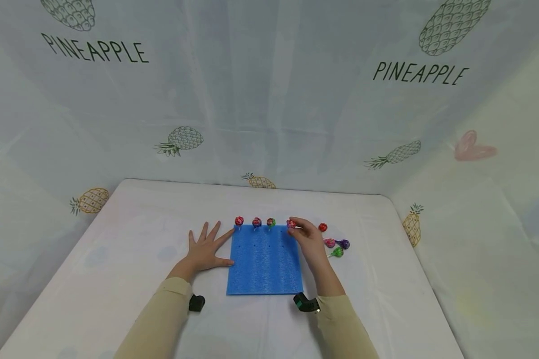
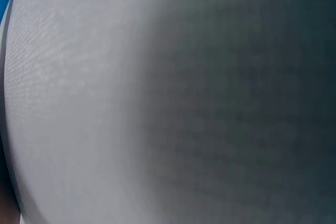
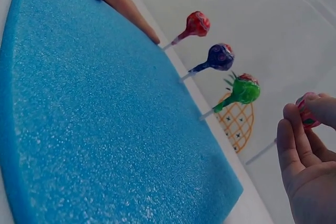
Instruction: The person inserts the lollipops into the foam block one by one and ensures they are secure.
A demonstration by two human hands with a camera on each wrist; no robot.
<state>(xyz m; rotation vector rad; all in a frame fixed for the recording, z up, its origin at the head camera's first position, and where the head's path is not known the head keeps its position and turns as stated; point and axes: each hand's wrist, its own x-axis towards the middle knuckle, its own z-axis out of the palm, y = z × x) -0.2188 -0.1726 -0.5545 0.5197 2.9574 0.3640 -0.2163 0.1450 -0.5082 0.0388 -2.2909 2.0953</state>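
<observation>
A blue foam board (image 1: pixel 265 264) lies flat on the table. Three lollipops stand by their sticks along its far edge: a red one (image 3: pixel 197 23), a purple one (image 3: pixel 220 57) and a green one (image 3: pixel 245 88). My right hand (image 1: pixel 309 242) pinches a pink lollipop (image 3: pixel 308 114) by its wrapped head above the board's far right corner. Its stick slants downward; whether the tip touches the board I cannot tell. With fingers spread, my left hand (image 1: pixel 204 253) rests at the board's left side, index fingertip and thumb touching the edge. The left wrist view shows mostly blurred pale surface.
Right of the board lie loose lollipops: a red one (image 1: pixel 323 227), a pink one (image 1: pixel 330 243), a purple one (image 1: pixel 344 244) and a green one (image 1: pixel 338 252). A white cloth (image 1: pixel 377 299) covers the table, and a pineapple-print curtain (image 1: pixel 260 124) hangs behind.
</observation>
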